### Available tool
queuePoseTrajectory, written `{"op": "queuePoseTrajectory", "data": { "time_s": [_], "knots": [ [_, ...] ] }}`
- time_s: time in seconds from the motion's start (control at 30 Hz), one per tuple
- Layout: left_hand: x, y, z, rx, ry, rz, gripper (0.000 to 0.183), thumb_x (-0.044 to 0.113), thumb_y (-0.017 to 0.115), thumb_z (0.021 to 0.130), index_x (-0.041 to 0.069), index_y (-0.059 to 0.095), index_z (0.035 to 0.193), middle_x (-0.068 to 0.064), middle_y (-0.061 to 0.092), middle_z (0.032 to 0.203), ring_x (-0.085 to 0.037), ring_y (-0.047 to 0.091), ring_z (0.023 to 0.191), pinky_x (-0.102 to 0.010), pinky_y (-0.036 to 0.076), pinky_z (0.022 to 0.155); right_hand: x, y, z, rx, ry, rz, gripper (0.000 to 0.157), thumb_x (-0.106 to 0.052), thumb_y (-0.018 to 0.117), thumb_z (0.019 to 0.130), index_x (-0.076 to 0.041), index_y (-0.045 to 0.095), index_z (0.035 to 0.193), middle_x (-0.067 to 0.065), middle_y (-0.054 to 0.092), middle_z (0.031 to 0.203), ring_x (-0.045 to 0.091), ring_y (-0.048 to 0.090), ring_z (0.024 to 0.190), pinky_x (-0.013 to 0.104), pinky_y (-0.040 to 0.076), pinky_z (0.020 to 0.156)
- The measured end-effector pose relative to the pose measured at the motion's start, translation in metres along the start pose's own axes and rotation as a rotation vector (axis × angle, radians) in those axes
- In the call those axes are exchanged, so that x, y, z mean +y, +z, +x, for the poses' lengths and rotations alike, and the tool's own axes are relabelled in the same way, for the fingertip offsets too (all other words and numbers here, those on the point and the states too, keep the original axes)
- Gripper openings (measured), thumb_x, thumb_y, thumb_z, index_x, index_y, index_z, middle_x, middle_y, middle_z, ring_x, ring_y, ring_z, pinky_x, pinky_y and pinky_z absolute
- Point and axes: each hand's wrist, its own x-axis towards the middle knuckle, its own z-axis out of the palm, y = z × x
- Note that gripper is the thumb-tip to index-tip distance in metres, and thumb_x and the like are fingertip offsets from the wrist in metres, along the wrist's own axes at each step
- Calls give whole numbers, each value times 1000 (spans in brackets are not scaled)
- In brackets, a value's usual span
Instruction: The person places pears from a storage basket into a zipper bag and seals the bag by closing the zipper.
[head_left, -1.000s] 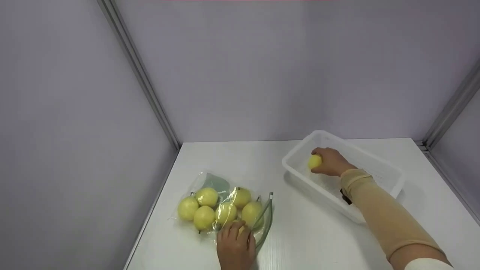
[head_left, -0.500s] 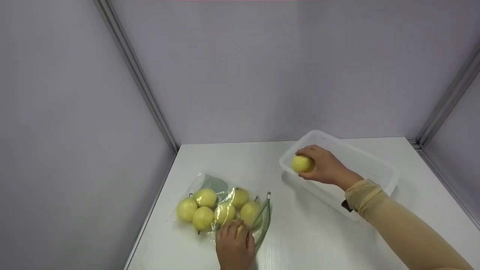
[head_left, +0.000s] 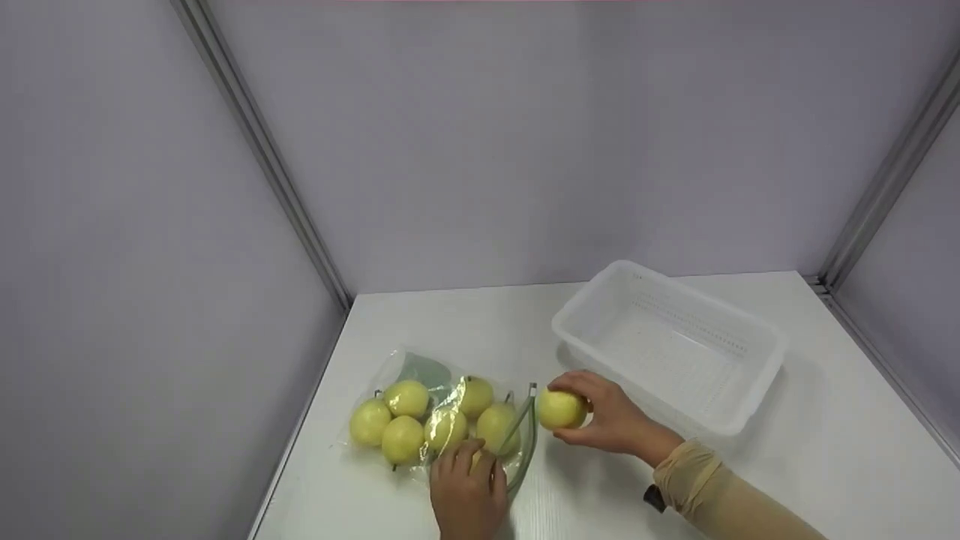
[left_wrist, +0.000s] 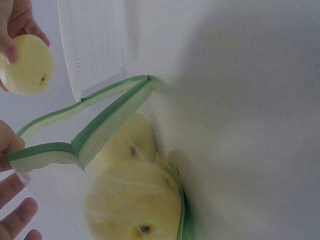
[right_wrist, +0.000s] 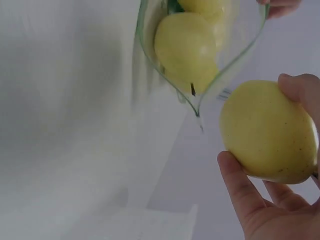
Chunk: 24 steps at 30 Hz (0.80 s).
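A round yellow pear (head_left: 561,409) is held by my right hand (head_left: 616,420), thumb on one side and fingers on the other, just right of the bag's mouth. The clear zip bag (left_wrist: 112,114) has green strips along its parted opening and lies on the table. Several yellow pears (head_left: 403,439) are inside, some showing dark stems. At the bag's near side, my left hand (head_left: 468,491) pinches the rim between thumb and finger, its other fingers spread in the left wrist view. The right wrist view shows the held pear (right_wrist: 267,131) outside the opening.
To the right on the white table (head_left: 600,499) stands a white plastic basket (head_left: 763,379) with slotted sides, set at an angle. Grey panels (head_left: 480,150) wall the table at the back and sides.
My right hand has lifted the pear out of the basket and carried it left and nearer, beside the bag's opening. The left hand stays at the bag.
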Motion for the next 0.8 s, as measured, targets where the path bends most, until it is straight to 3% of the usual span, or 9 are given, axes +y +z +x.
{"op": "queuePoseTrajectory", "data": {
  "time_s": [0.3, 0.53, 0.8],
  "knots": [
    [-3, 3, -1, 18, 8, 9, 6, 21, 69, 70, 16, 69, 70, 2, 67, 92, -24, 63, 90, -45, 47, 75, -10, 65, -18, -35, 170, 223, 61, -34, 86, 69, -25, 60, 123, -9, 58, 120, 13, 60, 97, 26, 54, 67],
    [0, 4, 2, 32, 29, -8, 5, 20, 69, 71, 15, 69, 73, 1, 68, 92, -25, 63, 89, -45, 47, 75, -6, 91, -20, -4, 209, 207, 59, -36, 85, 70, -27, 59, 123, -4, 60, 115, 11, 58, 93, 24, 52, 69],
    [5, 3, 5, 32, 39, -11, 5, 17, 70, 70, 13, 67, 71, -1, 69, 92, -25, 63, 88, -44, 47, 70, -18, 123, -14, 63, 368, 242, 67, -46, 84, 67, -23, 47, 118, 1, 57, 117, 14, 61, 96, 24, 52, 74]
  ]
}}
